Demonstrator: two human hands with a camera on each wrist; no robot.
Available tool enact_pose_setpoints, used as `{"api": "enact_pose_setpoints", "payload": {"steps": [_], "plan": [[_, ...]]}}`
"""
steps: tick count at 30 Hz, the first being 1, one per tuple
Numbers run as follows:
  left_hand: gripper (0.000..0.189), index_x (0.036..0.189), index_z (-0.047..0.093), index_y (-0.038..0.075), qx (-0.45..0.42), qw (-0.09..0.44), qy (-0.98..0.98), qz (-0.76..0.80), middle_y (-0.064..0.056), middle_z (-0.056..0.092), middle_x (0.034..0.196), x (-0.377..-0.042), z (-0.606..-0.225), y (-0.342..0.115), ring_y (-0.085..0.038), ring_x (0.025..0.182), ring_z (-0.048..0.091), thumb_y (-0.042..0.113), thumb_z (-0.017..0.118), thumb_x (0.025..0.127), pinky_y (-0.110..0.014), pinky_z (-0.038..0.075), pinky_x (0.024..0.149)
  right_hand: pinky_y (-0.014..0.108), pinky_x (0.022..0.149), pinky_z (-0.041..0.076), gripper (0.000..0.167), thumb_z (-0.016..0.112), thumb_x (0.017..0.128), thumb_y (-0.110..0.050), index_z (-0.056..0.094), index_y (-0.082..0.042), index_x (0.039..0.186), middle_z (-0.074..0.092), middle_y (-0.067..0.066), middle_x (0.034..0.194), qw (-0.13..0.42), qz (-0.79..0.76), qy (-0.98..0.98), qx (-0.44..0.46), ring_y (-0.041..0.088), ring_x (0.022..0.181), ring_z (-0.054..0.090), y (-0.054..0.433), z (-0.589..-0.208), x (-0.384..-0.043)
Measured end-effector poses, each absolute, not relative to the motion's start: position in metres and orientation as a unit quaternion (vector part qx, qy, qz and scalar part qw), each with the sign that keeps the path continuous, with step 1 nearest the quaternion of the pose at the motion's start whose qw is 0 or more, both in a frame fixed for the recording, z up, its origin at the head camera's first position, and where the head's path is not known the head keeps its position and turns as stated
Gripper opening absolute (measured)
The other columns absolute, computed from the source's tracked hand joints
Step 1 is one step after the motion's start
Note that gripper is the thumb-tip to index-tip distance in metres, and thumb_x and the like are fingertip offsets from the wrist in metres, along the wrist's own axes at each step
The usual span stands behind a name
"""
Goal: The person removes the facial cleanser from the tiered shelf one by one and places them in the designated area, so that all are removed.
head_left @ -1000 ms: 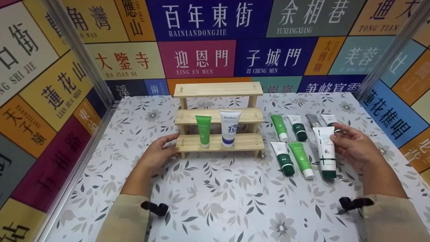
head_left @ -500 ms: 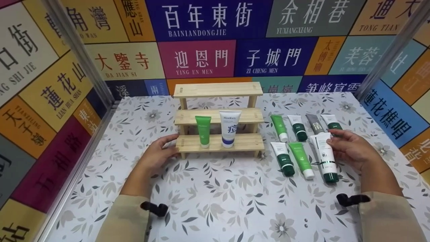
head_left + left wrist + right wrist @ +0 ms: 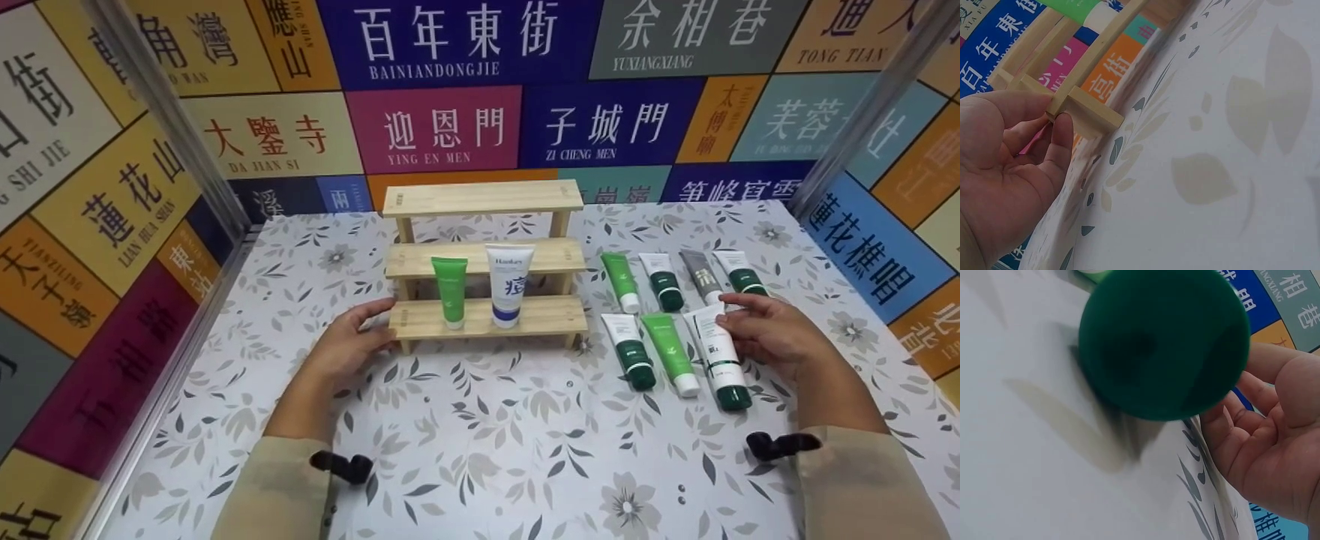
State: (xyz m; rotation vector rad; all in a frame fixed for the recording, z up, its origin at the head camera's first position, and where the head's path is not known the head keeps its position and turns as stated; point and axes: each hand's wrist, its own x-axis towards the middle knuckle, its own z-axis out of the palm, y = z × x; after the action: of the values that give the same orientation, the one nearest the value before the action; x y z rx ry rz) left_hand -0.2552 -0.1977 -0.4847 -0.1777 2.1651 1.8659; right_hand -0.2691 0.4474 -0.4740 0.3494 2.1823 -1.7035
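A three-tier wooden display stand (image 3: 480,196) stands at the middle back. On its lowest step a green tube (image 3: 450,291) and a white tube with blue print (image 3: 510,281) stand upright on their caps. My left hand (image 3: 352,341) pinches the left end of that step; the left wrist view shows thumb and fingers (image 3: 1062,135) at the wood's end. On the right, my right hand (image 3: 776,334) holds a white tube with a dark green cap (image 3: 718,360) by its upper right edge, low by the table. From the right wrist, its round cap (image 3: 1162,343) covers much behind it.
Beside the held tube lie a green tube (image 3: 671,352) and a white and dark green tube (image 3: 628,351). Behind them is a row of several tubes, including a grey one (image 3: 699,276). Printed panels (image 3: 435,127) wall the flower-patterned table (image 3: 480,450).
My right hand has come lower and a little left with the white tube, whose upper end now leans further left. My left hand keeps its place on the stand. The head view shifts slightly.
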Motion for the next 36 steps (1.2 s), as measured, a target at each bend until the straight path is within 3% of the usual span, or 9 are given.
{"api": "enact_pose_setpoints", "payload": {"steps": [9, 25, 31, 36], "plan": [[0.058, 0.158, 0.052, 0.017, -0.052, 0.127, 0.756, 0.64, -0.01, 0.055, 0.16, -0.2559, -0.4856, -0.1955, -0.014, 0.113, 0.071, 0.01, 0.066, 0.103, -0.032, 0.056, 0.097, 0.027, 0.084, 0.061, 0.052, 0.078, 0.099, -0.032, 0.055, -0.029, 0.146, 0.073, -0.02, 0.104, 0.177, -0.594, 0.777, 0.11, 0.005, 0.093, 0.075, 0.4446, -0.4769, -0.2664], [0.058, 0.159, 0.051, 0.019, -0.061, 0.136, 0.756, 0.637, -0.009, 0.057, 0.158, -0.2544, -0.4824, -0.1974, -0.015, 0.117, 0.07, 0.012, 0.066, 0.103, -0.032, 0.054, 0.099, 0.029, 0.087, 0.063, 0.059, 0.077, 0.1, -0.031, 0.05, -0.027, 0.153, 0.073, -0.018, 0.106, 0.182, -0.587, 0.779, 0.128, 0.007, 0.098, 0.075, 0.444, -0.4764, -0.268], [0.058, 0.159, 0.051, 0.019, -0.061, 0.139, 0.752, 0.641, -0.008, 0.054, 0.162, -0.2548, -0.4831, -0.1974, -0.016, 0.119, 0.07, 0.013, 0.066, 0.103, -0.034, 0.053, 0.102, 0.028, 0.085, 0.062, 0.059, 0.078, 0.099, -0.037, 0.052, -0.028, 0.151, 0.074, -0.017, 0.102, 0.181, -0.561, 0.795, 0.142, 0.007, 0.095, 0.073, 0.4463, -0.4752, -0.2665], [0.058, 0.159, 0.05, 0.017, -0.048, 0.132, 0.758, 0.637, -0.01, 0.052, 0.162, -0.2556, -0.4856, -0.1976, -0.016, 0.113, 0.072, 0.01, 0.066, 0.103, -0.032, 0.056, 0.098, 0.027, 0.082, 0.063, 0.055, 0.078, 0.099, -0.034, 0.054, -0.03, 0.148, 0.075, -0.014, 0.1, 0.177, -0.567, 0.788, 0.161, 0.008, 0.089, 0.073, 0.4457, -0.4712, -0.2651]]}}
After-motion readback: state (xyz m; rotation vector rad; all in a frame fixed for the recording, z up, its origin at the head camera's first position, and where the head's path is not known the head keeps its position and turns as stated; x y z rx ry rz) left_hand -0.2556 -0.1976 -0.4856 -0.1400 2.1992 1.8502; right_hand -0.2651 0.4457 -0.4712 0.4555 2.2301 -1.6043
